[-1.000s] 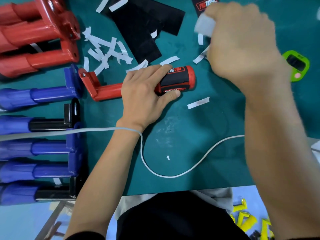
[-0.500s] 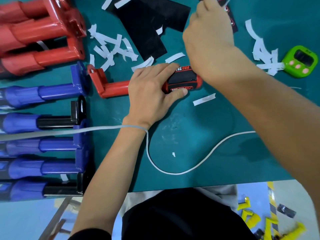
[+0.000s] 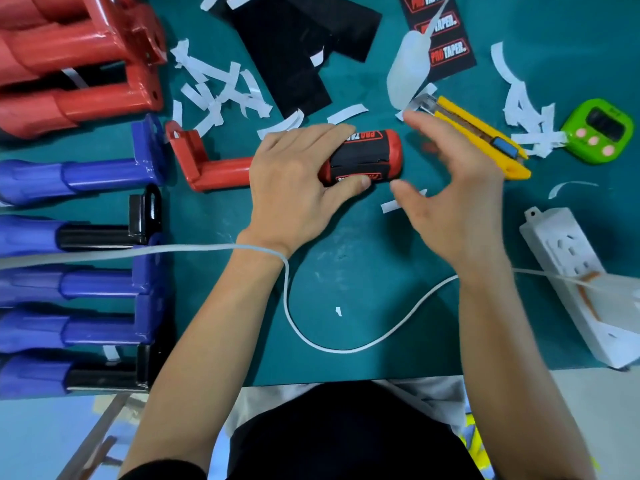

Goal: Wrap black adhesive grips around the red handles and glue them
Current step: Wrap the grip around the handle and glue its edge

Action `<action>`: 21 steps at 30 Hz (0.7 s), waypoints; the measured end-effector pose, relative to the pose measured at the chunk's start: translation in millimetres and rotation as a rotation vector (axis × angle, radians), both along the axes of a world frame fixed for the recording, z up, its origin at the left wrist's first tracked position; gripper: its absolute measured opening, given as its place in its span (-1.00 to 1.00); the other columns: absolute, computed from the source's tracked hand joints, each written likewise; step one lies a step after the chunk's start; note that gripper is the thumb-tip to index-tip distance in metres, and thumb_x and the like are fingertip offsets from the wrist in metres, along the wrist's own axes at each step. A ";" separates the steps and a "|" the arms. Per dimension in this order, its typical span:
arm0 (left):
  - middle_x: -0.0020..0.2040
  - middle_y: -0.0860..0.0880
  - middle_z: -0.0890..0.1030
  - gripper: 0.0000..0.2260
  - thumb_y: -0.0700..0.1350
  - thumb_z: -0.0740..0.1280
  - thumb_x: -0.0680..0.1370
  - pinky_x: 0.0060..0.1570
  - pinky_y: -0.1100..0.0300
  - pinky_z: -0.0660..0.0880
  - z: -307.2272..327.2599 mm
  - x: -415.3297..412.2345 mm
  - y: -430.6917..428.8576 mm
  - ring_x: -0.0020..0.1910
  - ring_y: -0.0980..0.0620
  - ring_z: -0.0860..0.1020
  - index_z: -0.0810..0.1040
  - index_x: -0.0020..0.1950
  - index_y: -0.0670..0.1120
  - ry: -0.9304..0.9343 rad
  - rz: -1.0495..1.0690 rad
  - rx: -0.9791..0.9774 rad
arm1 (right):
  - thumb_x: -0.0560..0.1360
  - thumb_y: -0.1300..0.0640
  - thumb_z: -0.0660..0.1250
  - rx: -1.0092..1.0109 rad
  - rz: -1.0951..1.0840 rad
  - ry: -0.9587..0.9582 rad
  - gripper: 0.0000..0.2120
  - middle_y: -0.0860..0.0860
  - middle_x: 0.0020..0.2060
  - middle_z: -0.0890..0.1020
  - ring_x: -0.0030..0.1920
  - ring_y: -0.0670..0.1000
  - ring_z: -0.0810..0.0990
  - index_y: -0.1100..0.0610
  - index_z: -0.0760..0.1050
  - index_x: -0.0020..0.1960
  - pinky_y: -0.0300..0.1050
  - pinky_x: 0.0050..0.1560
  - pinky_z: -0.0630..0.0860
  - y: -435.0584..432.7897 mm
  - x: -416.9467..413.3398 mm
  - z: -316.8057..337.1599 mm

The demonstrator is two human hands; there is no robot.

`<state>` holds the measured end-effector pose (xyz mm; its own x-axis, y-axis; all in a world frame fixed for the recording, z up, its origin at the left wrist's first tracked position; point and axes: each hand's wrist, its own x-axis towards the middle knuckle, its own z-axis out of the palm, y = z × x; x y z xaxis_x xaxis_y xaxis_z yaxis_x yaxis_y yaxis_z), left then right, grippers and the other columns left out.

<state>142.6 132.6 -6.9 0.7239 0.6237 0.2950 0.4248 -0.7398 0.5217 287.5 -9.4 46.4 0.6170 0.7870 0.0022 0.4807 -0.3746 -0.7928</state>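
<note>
The left grip clasps the red plastic L-shaped handle lying mid-tabletop, its end pointing to 3 o'clock, with a black printed adhesive sheet already wrapped round it. The right grip, at 3 o'clock of the handle, is spread and empty. I cannot tell whether the seam is glued. The stacked red handles at 10 o'clock look unwrapped.

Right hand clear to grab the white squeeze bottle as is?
Probably yes: the right hand is open and empty, and the white squeeze bottle lies uncovered just beyond its fingers; only the tip of the yellow knife sits beside that path.
</note>
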 end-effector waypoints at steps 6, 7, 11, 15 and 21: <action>0.18 0.08 0.70 -0.53 0.28 0.48 0.51 0.15 0.12 0.35 0.3 0.2 0.6 0.12 0.01 0.62 0.67 0.26 0.00 -0.002 -0.005 0.005 | 0.35 0.24 0.59 0.135 -0.021 -0.043 -0.65 -0.12 0.18 0.59 0.26 0.01 0.57 0.15 0.56 0.08 -0.15 0.32 0.46 3.0 -6.5 -16.5; 0.17 0.09 0.70 -0.53 0.29 0.47 0.51 0.15 0.12 0.35 0.3 0.3 0.4 0.11 0.02 0.61 0.67 0.26 0.01 -0.006 -0.004 0.005 | 0.36 0.19 0.60 0.143 -0.027 -0.138 -0.70 -0.12 0.12 0.56 0.19 0.01 0.54 0.16 0.62 0.04 -0.22 0.25 0.42 3.0 -6.5 -16.3; 0.17 0.09 0.70 -0.53 0.28 0.49 0.50 0.16 0.11 0.37 0.1 -0.1 0.5 0.12 0.02 0.62 0.68 0.26 0.01 0.000 -0.003 0.000 | 0.36 0.13 0.64 0.108 -0.078 -0.289 -0.75 -0.05 -0.02 0.44 0.04 0.00 0.43 0.13 0.73 0.01 -0.35 0.09 0.33 4.3 -6.8 -16.9; 0.18 0.08 0.70 -0.52 0.27 0.50 0.49 0.17 0.13 0.35 0.3 -0.6 0.0 0.14 0.01 0.63 0.68 0.27 0.00 0.003 0.001 -0.005 | 0.40 0.20 0.63 0.136 -0.080 -0.338 -0.88 -0.02 -0.10 0.45 -0.03 0.04 0.43 0.16 0.74 -0.09 -0.39 0.01 0.29 4.2 -8.7 -18.3; 0.20 0.08 0.70 -0.50 0.29 0.49 0.48 0.19 0.11 0.37 0.9 -0.9 -0.6 0.15 0.01 0.63 0.68 0.28 0.00 0.013 0.000 -0.004 | 0.45 0.31 0.55 0.189 -0.039 -0.307 -0.93 0.06 -0.16 0.53 -0.04 0.05 0.44 0.21 0.68 -0.17 -0.38 0.02 0.30 2.2 -8.5 -26.7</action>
<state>141.8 132.0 -6.0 0.7277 0.6245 0.2836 0.4313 -0.7381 0.5189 279.0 -7.2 19.7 0.5944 0.7311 0.3350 0.6954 -0.2580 -0.6707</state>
